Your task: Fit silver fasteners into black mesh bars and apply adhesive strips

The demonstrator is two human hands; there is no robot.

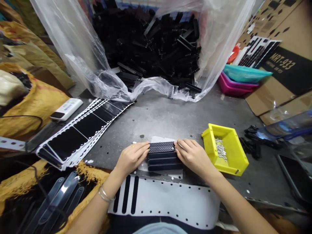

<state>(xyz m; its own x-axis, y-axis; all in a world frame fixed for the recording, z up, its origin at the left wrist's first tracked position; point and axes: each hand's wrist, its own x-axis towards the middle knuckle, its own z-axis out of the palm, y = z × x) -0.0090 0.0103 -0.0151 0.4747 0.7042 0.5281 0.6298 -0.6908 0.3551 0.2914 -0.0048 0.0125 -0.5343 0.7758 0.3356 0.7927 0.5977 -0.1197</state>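
Head view: I read the left hand [131, 157] and right hand [193, 156], fingers grasping opposite ends of a black perforated plastic bar [161, 147]. It sits atop a stack of similar bars [165, 164] on the metal tabletop [156, 117], near a yellow bin [225, 151].

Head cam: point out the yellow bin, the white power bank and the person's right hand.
yellow plastic bin [236, 155], head view, on its side wall
white power bank [66, 109], head view, on its top face
right hand [193, 156], head view, on the back of the hand
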